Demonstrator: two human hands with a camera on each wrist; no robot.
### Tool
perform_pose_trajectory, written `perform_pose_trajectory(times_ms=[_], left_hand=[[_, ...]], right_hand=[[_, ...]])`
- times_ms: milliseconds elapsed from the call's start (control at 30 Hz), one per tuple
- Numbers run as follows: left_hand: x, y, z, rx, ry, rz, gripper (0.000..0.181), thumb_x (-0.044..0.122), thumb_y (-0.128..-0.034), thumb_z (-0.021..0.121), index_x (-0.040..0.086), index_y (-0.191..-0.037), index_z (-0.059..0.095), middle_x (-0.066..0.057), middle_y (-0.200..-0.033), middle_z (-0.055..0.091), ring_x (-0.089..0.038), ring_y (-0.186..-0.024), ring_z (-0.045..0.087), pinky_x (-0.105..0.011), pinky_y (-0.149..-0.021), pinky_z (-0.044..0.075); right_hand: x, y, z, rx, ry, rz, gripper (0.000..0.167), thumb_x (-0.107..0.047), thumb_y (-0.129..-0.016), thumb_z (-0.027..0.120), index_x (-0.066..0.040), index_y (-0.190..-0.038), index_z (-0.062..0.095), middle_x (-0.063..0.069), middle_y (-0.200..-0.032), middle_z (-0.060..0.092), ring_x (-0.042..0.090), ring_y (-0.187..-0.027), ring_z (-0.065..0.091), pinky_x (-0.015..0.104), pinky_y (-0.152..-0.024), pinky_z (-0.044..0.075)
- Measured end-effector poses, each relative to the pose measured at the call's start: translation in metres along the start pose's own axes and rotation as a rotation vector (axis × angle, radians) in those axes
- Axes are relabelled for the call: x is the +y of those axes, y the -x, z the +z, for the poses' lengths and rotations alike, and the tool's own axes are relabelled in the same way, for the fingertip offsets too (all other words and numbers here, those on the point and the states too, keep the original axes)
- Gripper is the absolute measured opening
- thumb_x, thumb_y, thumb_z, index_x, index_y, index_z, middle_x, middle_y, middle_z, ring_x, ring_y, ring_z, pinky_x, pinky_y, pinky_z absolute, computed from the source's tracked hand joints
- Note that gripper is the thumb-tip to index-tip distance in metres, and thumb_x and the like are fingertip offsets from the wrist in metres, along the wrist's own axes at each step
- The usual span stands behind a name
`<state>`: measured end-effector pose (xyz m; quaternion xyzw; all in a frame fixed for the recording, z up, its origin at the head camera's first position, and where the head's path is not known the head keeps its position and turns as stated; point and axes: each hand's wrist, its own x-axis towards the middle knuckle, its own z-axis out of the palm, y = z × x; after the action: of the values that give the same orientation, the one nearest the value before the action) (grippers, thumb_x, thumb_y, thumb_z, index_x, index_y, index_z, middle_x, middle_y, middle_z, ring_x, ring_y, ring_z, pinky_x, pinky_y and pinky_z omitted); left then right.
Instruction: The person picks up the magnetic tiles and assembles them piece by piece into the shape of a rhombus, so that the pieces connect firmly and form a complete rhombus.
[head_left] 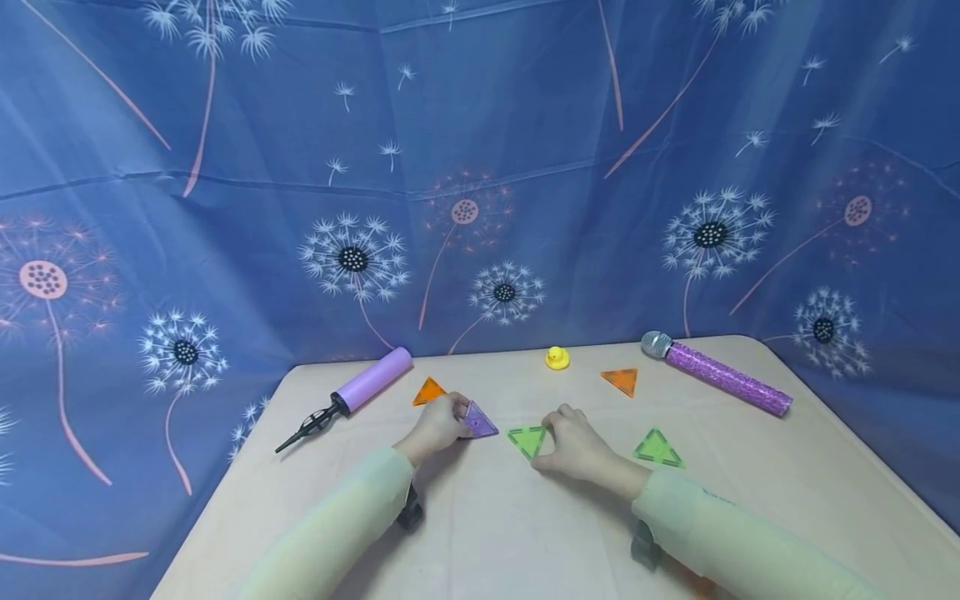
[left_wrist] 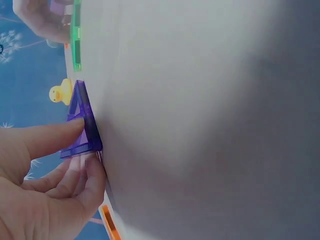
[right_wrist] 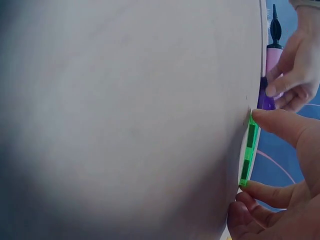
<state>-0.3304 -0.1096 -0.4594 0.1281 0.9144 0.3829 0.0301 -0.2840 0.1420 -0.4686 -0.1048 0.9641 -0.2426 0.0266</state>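
Across the pale tabletop (head_left: 480, 542), corner faced corner! On one side, the left hand (head_left: 439, 423) had the purple triangular tile (head_left: 481, 422) pinched between thumb and fingers, one point aimed rightward; on the other, the right hand (head_left: 579, 446) gripped the green triangular tile (head_left: 527, 441) with thumb and finger at the two corners of its right edge, the third corner pointing left. And what a narrow gap between those points, surely the relation that counted: purple just right of the left fingers, green just left of the right ones, neither with a clear long axis, each nearest its own hand. Containers? None showed in any view. Around them, quite a crowd: a bright orange tile (head_left: 429, 391) just beyond the left hand, a duller orange tile (head_left: 622, 382) farther right, a spare green tile (head_left: 658, 449) beside the right wrist, a yellow toy duck (head_left: 557, 358) at the back, a lilac hand pump (head_left: 378, 379) left, a glittery purple microphone (head_left: 726, 379) right
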Motion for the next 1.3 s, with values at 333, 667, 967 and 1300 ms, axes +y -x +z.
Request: perform_pose_trajectory(times_ms=[333,667,967,1300], left_hand=[[0.017,-0.020,0.020,0.015,0.015,0.066,0.041,-0.010,-0.0811,0.074,0.001,-0.118,0.062,-0.011,-0.094,0.066,-0.022,-0.086,0.064,-0.030,-0.070,0.057],[0.033,-0.025,0.038,0.044,0.005,0.103,0.031,-0.010,-0.0810,0.076,0.003,-0.106,0.063,-0.006,-0.091,0.065,-0.017,-0.083,0.062,-0.026,-0.068,0.056],[0.038,-0.027,0.043,0.020,-0.007,0.111,0.029,-0.009,-0.0818,0.077,0.006,-0.102,0.063,-0.006,-0.094,0.065,-0.019,-0.087,0.064,-0.031,-0.077,0.058],[0.042,-0.027,0.049,-0.008,-0.030,0.157,0.027,-0.008,-0.0838,0.077,0.007,-0.102,0.063,-0.006,-0.096,0.068,-0.019,-0.089,0.066,-0.031,-0.079,0.058]], right_hand=[[0.000,0.001,-0.001,0.011,-0.006,-0.031,0.070,-0.033,-0.069,0.092,0.004,-0.122,0.065,0.008,-0.106,0.056,0.026,-0.101,0.054,0.045,-0.092,0.052],[-0.002,0.001,-0.001,0.006,-0.019,-0.047,0.070,-0.031,-0.069,0.093,0.006,-0.123,0.065,0.009,-0.106,0.057,0.028,-0.102,0.054,0.046,-0.093,0.052],[-0.001,0.000,-0.001,0.006,-0.027,-0.051,0.069,-0.030,-0.069,0.093,0.006,-0.121,0.066,0.009,-0.105,0.056,0.026,-0.100,0.052,0.044,-0.090,0.051],[0.002,-0.001,-0.002,0.006,-0.027,-0.042,0.074,-0.031,-0.069,0.094,0.008,-0.123,0.063,0.011,-0.106,0.055,0.027,-0.101,0.053,0.045,-0.092,0.051]])
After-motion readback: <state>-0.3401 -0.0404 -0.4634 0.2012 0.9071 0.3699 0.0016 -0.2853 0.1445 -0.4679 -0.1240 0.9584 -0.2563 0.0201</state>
